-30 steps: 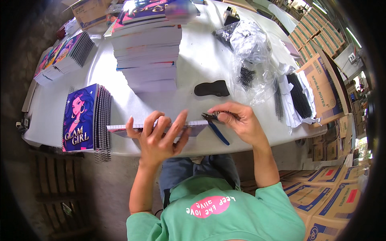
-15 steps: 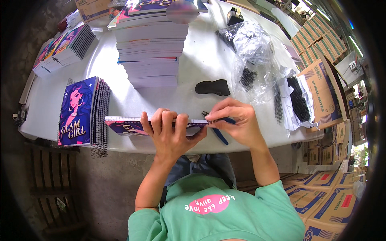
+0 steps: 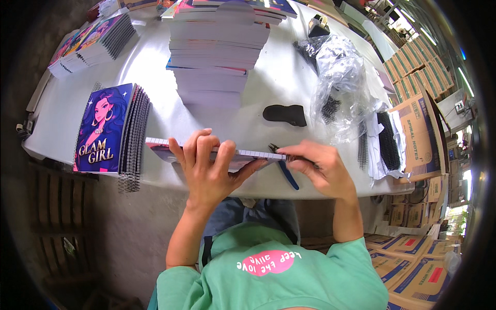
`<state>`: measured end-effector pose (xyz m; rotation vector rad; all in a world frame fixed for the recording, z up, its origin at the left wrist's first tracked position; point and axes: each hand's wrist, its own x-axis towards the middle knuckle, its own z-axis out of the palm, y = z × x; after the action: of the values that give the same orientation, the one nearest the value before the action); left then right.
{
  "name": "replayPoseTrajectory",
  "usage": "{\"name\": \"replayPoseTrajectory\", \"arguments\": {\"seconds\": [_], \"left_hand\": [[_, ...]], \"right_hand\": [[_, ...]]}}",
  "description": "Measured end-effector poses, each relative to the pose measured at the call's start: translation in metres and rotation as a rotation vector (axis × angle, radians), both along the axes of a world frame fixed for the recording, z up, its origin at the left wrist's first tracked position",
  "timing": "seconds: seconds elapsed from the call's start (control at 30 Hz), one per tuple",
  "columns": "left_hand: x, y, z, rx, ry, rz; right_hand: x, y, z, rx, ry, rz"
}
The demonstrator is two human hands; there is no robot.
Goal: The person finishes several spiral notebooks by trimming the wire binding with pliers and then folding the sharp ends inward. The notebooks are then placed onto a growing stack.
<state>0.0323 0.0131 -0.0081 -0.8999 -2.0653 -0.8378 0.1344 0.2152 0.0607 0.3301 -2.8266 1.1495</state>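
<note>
My left hand (image 3: 207, 168) grips a notebook (image 3: 258, 155) on edge, its punched white edge facing up and its cover toward me. The thumb is on the near side, with the fingers over the top edge. My right hand (image 3: 323, 168) pinches at the notebook's right end, on what looks like a dark spiral coil (image 3: 289, 158), mostly hidden by the fingers. Blue-handled cutting pliers (image 3: 289, 175) lie on the table just behind, partly covered by the notebook and right hand. A flat black object (image 3: 285, 115) lies beyond them.
Coil-bound notebooks (image 3: 106, 132) are piled at the left, with another pile (image 3: 93, 44) behind. A tall stack of unbound pages (image 3: 209, 77) stands ahead. Clear plastic bags (image 3: 341, 77), black coils (image 3: 388, 139) and a carton (image 3: 413, 134) occupy the right. Boxes (image 3: 413, 263) lie below.
My right hand has shifted slightly right, with its fingers at the notebook's end. The notebook's right end now tilts a little lower. The whole view has also shifted.
</note>
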Motion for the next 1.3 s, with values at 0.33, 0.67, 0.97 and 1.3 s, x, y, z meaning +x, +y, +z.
{"name": "replayPoseTrajectory", "arguments": {"seconds": [0.33,0.67,0.97,1.3], "left_hand": [[-0.005,-0.007,0.01,0.037,-0.084,-0.18],[-0.001,-0.001,0.008,0.103,-0.082,-0.102],[-0.001,-0.003,0.009,0.083,-0.129,-0.145],[-0.007,-0.004,0.008,0.152,-0.168,-0.201]], "right_hand": [[-0.067,0.078,-0.095,0.812,0.289,-0.297],[-0.042,0.024,-0.035,-0.597,0.026,0.204],[-0.057,0.019,-0.022,-0.978,0.193,0.402],[-0.082,-0.002,-0.012,-0.248,0.059,0.003]]}}
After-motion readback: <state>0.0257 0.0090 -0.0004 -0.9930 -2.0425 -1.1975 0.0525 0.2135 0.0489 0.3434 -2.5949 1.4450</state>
